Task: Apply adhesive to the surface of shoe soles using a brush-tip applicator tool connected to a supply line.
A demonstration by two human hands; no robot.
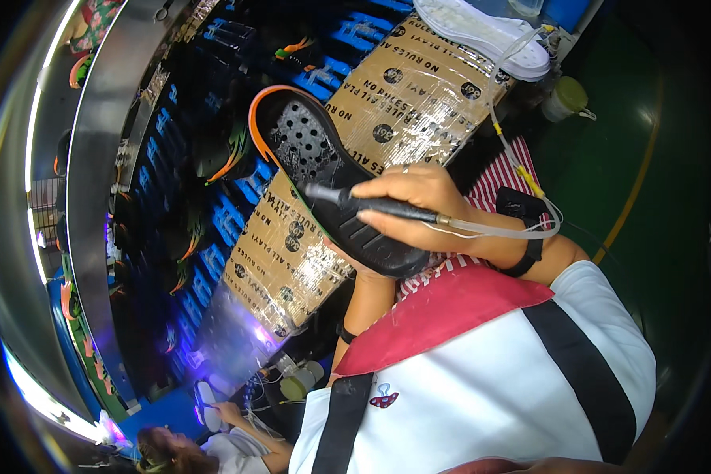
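Observation:
A black shoe sole (pixel 302 142) with an orange and green rim lies tilted across the middle, its inner side up, with round holes at the far end. My left hand (pixel 346 257) supports it from below near its close end; most of those fingers are hidden under the sole. Wrapped round a black-handled brush (pixel 341 197), my right hand (pixel 419 201) keeps the grey tip over the left edge of the sole; whether it touches cannot be made out. A clear tube (pixel 521 231) runs from the handle past my right wrist.
Printed cardboard under clear film (pixel 272 253) covers the bench below. On the left is a rack of blue slats (pixel 229 213) with dark, orange-edged pieces. A white sole (pixel 502 43) and a lidded container (pixel 565 99) are far right. Another person (pixel 229 450) handles a light sole lower left.

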